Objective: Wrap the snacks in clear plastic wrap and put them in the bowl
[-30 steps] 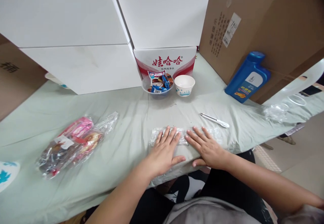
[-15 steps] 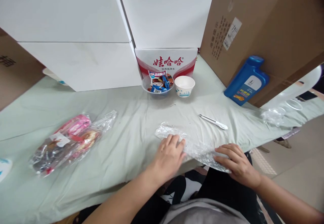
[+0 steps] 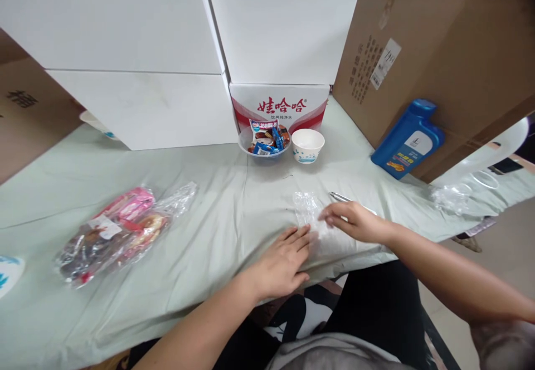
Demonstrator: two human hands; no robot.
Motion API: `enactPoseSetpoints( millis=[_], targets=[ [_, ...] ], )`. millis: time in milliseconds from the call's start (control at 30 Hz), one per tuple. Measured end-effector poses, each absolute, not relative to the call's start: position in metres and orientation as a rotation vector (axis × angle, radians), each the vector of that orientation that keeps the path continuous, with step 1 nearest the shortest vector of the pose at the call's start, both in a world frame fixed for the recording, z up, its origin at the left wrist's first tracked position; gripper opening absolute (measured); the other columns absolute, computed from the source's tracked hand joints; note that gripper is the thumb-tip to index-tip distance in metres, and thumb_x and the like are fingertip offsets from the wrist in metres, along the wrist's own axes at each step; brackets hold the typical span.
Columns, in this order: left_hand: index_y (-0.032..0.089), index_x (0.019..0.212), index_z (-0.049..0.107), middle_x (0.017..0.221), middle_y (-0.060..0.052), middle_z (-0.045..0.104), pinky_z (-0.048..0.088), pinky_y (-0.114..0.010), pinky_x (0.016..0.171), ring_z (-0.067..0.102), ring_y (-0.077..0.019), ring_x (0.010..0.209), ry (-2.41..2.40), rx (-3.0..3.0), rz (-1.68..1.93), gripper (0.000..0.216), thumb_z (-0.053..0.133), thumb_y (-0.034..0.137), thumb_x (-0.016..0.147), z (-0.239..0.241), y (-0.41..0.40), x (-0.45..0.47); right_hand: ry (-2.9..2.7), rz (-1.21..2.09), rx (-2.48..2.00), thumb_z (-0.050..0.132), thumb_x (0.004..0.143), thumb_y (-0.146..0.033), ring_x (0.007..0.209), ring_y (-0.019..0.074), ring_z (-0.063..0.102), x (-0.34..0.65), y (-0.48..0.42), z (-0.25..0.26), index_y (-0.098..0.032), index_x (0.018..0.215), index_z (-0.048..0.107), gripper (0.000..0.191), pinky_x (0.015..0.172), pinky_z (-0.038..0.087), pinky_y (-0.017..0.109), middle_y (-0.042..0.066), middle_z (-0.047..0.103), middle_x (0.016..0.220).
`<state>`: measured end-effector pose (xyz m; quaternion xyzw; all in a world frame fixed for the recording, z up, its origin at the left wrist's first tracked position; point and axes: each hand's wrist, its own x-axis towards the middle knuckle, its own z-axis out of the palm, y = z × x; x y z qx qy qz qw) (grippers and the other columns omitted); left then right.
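Observation:
A clear empty plastic bag [image 3: 308,213] lies on the pale green tablecloth [image 3: 217,191] near the front edge. My left hand [image 3: 284,261] rests flat on the cloth, its fingertips at the bag's near left corner, fingers stretched out. My right hand [image 3: 353,221] comes in from the right and pinches the bag's right side with fingers pressed together. A white utility knife [image 3: 339,197] lies just behind my right hand, partly hidden by it.
A clear bag of pink-wrapped snacks [image 3: 119,228] lies at the left. A bowl of wrapped sweets [image 3: 264,139] and an empty paper bowl [image 3: 307,145] stand before white boxes [image 3: 137,58]. A blue bottle [image 3: 407,139] leans on a cardboard box [image 3: 443,52].
The bag lay long and flat under both palms; my right hand pulled its right end off the edge, then brought it back over, so the bag now lies shorter and doubled.

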<state>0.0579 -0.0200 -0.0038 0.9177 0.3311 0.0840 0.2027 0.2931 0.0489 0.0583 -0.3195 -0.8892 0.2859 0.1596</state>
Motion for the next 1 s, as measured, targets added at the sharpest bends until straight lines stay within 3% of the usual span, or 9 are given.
enactPoseSetpoints(
  millis=[300, 533, 1000],
  targets=[
    [0.012, 0.142, 0.042, 0.151, -0.018, 0.041, 0.024, -0.050, 0.119, 0.032, -0.0326, 0.143, 1.009, 2.531, 0.210, 0.070, 0.066, 0.042, 0.083, -0.004, -0.017, 0.058, -2.559, 0.567, -1.193, 0.056, 0.089, -0.016, 0.084, 0.0170, 0.067, 0.243, 0.120, 0.013, -0.018, 0.095, 0.069, 0.014, 0.075, 0.047, 0.026, 0.005, 0.074, 0.092],
    [0.017, 0.141, 0.041, 0.152, -0.016, 0.040, 0.026, -0.051, 0.119, 0.031, -0.0312, 0.144, 1.018, 2.510, 0.275, 0.066, 0.064, 0.040, 0.083, -0.009, -0.016, 0.059, -2.561, 0.481, -1.230, 0.056, 0.091, -0.020, 0.085, 0.0186, 0.065, 0.230, 0.121, 0.001, -0.018, 0.096, 0.067, 0.012, 0.074, 0.042, 0.027, 0.006, 0.072, 0.095],
    [0.018, 0.141, 0.040, 0.148, -0.015, 0.045, 0.026, -0.050, 0.119, 0.036, -0.0314, 0.141, 1.035, 2.522, 0.290, 0.069, 0.067, 0.040, 0.081, -0.011, -0.015, 0.060, -2.368, 0.575, -1.084, 0.053, 0.090, -0.021, 0.080, 0.0164, 0.064, 0.237, 0.127, 0.003, -0.019, 0.096, 0.066, 0.014, 0.075, 0.048, 0.027, 0.004, 0.071, 0.090]
  ],
)
